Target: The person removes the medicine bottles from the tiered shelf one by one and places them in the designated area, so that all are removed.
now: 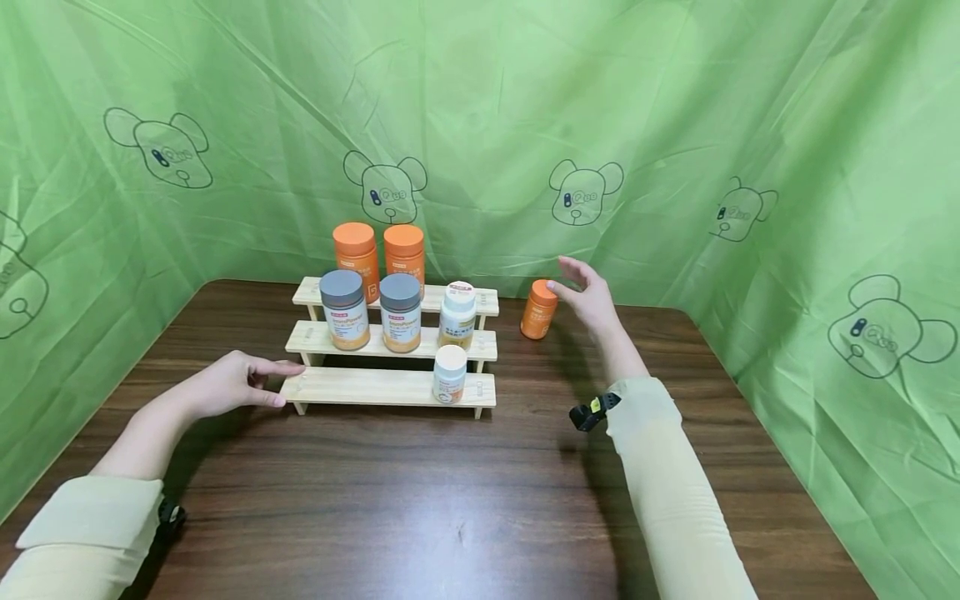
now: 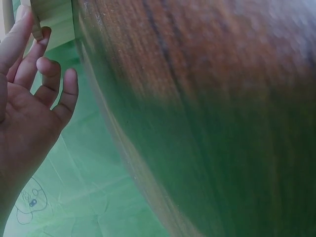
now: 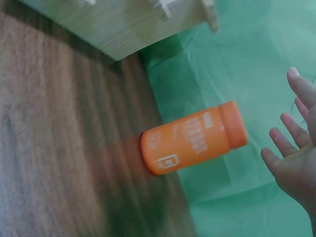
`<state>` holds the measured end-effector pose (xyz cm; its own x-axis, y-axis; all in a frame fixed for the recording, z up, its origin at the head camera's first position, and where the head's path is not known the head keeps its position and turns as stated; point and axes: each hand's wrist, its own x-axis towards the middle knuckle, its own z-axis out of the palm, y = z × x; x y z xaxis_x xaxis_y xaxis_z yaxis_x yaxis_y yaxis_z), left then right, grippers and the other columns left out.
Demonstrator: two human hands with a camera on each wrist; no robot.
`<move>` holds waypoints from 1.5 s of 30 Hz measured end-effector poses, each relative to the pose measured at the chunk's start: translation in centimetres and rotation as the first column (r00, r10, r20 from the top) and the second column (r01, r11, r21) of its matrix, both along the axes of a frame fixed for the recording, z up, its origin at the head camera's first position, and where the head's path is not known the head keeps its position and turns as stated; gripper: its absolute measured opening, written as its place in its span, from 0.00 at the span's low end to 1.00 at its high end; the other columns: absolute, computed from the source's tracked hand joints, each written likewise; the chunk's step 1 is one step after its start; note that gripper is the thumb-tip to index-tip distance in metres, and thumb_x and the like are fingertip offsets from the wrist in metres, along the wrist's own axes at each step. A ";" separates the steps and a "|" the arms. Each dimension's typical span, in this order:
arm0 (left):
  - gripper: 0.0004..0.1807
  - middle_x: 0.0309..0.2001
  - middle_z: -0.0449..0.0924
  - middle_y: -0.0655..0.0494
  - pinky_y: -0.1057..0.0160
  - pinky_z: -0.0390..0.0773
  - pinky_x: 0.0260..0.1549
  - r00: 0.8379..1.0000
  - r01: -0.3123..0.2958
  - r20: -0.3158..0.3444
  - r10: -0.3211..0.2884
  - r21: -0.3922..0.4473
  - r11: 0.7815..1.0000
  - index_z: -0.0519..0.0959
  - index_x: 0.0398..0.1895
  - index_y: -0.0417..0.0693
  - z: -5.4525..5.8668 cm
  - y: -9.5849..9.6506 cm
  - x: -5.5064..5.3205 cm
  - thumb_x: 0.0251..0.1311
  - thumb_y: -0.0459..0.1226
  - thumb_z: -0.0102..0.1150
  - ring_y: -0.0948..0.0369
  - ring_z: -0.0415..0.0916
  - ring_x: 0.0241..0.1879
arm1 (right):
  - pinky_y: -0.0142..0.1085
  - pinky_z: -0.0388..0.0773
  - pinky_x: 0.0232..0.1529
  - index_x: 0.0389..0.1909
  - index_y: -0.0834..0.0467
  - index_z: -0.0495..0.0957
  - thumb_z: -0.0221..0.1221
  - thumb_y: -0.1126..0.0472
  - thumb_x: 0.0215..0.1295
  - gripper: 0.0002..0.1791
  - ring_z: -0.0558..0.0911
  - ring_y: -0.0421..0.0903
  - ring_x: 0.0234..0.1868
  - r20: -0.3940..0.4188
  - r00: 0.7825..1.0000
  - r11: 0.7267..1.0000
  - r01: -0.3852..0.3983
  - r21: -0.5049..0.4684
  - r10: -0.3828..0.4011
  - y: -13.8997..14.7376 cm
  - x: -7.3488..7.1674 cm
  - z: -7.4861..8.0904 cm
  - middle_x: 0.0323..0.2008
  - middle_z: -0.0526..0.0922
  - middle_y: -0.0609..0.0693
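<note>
A three-step wooden display rack stands on the table, its left end pinched at the bottom step between the thumb and forefinger of my left hand. In the left wrist view, the other fingers of that hand are loosely bent beside the wood. Right of the rack, a small orange bottle stands upright on the table. My right hand is just right of its cap, thumb and fingers spread. The right wrist view shows a gap between the orange bottle and the right hand.
Two larger orange bottles stand on the top step. The middle step bears two grey-lidded jars and a white-capped bottle. A small white bottle is at the bottom step's right end. Green cloth hangs around the table.
</note>
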<state>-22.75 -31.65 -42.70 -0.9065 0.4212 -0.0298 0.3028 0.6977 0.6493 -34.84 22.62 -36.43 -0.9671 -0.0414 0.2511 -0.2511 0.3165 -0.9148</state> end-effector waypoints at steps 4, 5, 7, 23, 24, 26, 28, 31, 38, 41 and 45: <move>0.30 0.23 0.69 0.58 0.66 0.65 0.21 1.000 0.000 -0.007 0.000 -0.003 1.000 0.78 0.57 0.52 0.2 0.1 0.0 0.46 0.44 0.72 0.70 0.58 0.15 | 0.48 0.63 0.63 0.64 0.54 0.69 0.67 0.57 0.56 0.34 0.66 0.51 0.66 0.001 1.000 0.999 -0.010 -0.033 0.010 -0.3 0.3 1.5 0.64 0.69 0.52; 0.30 0.23 0.69 0.58 0.66 0.65 0.21 1.000 0.000 -0.007 0.000 -0.004 1.000 0.78 0.57 0.52 0.2 0.1 0.1 0.46 0.44 0.71 0.70 0.58 0.15 | 0.48 0.62 0.63 0.64 0.54 0.69 0.67 0.57 0.56 0.34 0.66 0.50 0.66 0.001 1.000 0.999 -0.015 -0.038 0.015 -0.4 0.4 1.8 0.64 0.69 0.51; 0.30 0.22 0.69 0.58 0.66 0.64 0.20 1.000 -0.001 -0.007 0.001 -0.005 1.000 0.78 0.56 0.51 0.3 0.2 0.1 0.46 0.43 0.71 0.70 0.58 0.15 | 0.48 0.60 0.65 0.64 0.54 0.68 0.67 0.57 0.56 0.34 0.66 0.49 0.66 -0.009 0.999 0.998 -0.036 -0.044 0.036 -0.6 0.6 2.5 0.65 0.69 0.51; 0.30 0.23 0.70 0.58 0.66 0.64 0.20 1.000 0.005 -0.008 -0.005 -0.003 1.000 0.78 0.56 0.51 0.2 0.1 0.3 0.46 0.43 0.71 0.70 0.58 0.15 | 0.48 0.57 0.66 0.64 0.51 0.68 0.66 0.58 0.57 0.33 0.65 0.48 0.66 -0.082 0.984 0.984 -0.162 -0.075 0.155 -5.0 3.3 8.2 0.65 0.69 0.46; 0.30 0.23 0.69 0.58 0.66 0.64 0.20 1.000 0.006 -0.010 -0.006 -0.006 1.000 0.78 0.56 0.51 0.2 0.1 0.3 0.46 0.43 0.71 0.70 0.58 0.15 | 0.48 0.57 0.66 0.64 0.50 0.68 0.66 0.58 0.57 0.32 0.65 0.48 0.66 -0.084 0.984 0.983 -0.165 -0.074 0.159 -5.4 3.5 8.5 0.65 0.69 0.46; 0.30 0.21 0.67 0.58 0.66 0.64 0.20 1.000 0.007 -0.009 -0.007 -0.010 1.000 0.78 0.57 0.51 0.3 0.1 0.3 0.46 0.43 0.71 0.70 0.58 0.15 | 0.48 0.58 0.66 0.64 0.48 0.68 0.66 0.57 0.57 0.32 0.65 0.46 0.66 -0.084 0.983 0.983 -0.168 -0.073 0.162 -6.1 3.8 8.9 0.64 0.69 0.44; 0.30 0.22 0.69 0.59 0.66 0.64 0.20 1.000 0.008 -0.013 -0.008 -0.011 1.000 0.78 0.56 0.51 0.3 0.2 0.3 0.46 0.43 0.71 0.70 0.58 0.15 | 0.47 0.60 0.65 0.64 0.47 0.68 0.66 0.57 0.57 0.33 0.65 0.45 0.66 -0.084 0.982 0.982 -0.176 -0.072 0.170 -6.8 4.0 9.3 0.64 0.69 0.44; 0.30 0.23 0.70 0.58 0.66 0.64 0.20 1.000 0.009 -0.014 -0.009 -0.009 1.000 0.78 0.57 0.51 0.3 0.2 0.2 0.46 0.43 0.71 0.70 0.58 0.15 | 0.46 0.61 0.64 0.64 0.46 0.68 0.67 0.56 0.56 0.33 0.66 0.43 0.65 -0.087 0.981 0.980 -0.183 -0.073 0.176 -7.8 4.3 9.7 0.65 0.69 0.43; 0.30 0.18 0.63 0.62 0.66 0.65 0.21 1.000 0.003 -0.012 -0.003 -0.008 1.000 0.78 0.57 0.51 0.2 0.2 0.2 0.46 0.43 0.71 0.70 0.57 0.15 | 0.46 0.64 0.63 0.65 0.45 0.67 0.68 0.55 0.55 0.35 0.66 0.43 0.65 -0.099 0.970 0.973 -0.227 -0.048 0.221 -10.6 4.4 9.7 0.64 0.69 0.41; 0.30 0.17 0.62 0.63 0.66 0.64 0.21 1.000 0.003 -0.013 -0.003 -0.011 1.000 0.78 0.57 0.51 0.0 0.1 0.1 0.46 0.43 0.71 0.70 0.58 0.15 | 0.46 0.64 0.62 0.65 0.44 0.67 0.67 0.54 0.55 0.35 0.67 0.42 0.64 -0.104 0.963 0.966 -0.255 -0.038 0.250 -11.8 4.4 9.5 0.64 0.69 0.39; 0.30 0.16 0.61 0.64 0.66 0.65 0.21 1.000 0.005 -0.019 -0.006 -0.015 1.000 0.78 0.57 0.53 -0.1 0.0 0.0 0.46 0.44 0.71 0.70 0.58 0.15 | 0.44 0.66 0.61 0.64 0.41 0.67 0.68 0.53 0.55 0.34 0.67 0.40 0.64 -0.110 0.955 0.959 -0.282 -0.038 0.276 -13.0 4.4 9.1 0.63 0.69 0.38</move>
<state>-22.76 -31.68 -42.83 -0.9046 0.4259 -0.0193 0.3187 0.7057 0.6327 -30.40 9.60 -27.33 -0.8881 -0.2897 0.3569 -0.4152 0.1726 -0.8932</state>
